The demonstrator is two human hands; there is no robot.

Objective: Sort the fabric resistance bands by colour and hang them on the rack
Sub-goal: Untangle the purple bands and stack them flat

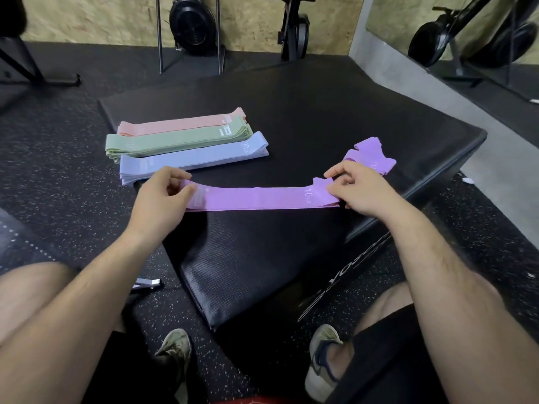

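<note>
A purple band (pixel 259 197) marked "10" lies stretched flat across the black mat (pixel 320 112). My left hand (pixel 163 189) pinches its left end, and my right hand (pixel 360 189) pinches its right end. Just beyond my right hand sits a loose heap of more purple bands (pixel 372 154). Three neat stacks lie side by side at the mat's left: pink bands (pixel 180 123) farthest, green bands (pixel 178 139) in the middle, blue bands (pixel 192 160) nearest, the top one marked "20". No rack shows in this view.
The mat lies on speckled rubber flooring (pixel 58 170). Black gym machines (pixel 192 23) and stands line the far wall. My knees and shoes (pixel 175 345) are at the bottom, with a small metal object (pixel 147 284) on the floor near my left leg.
</note>
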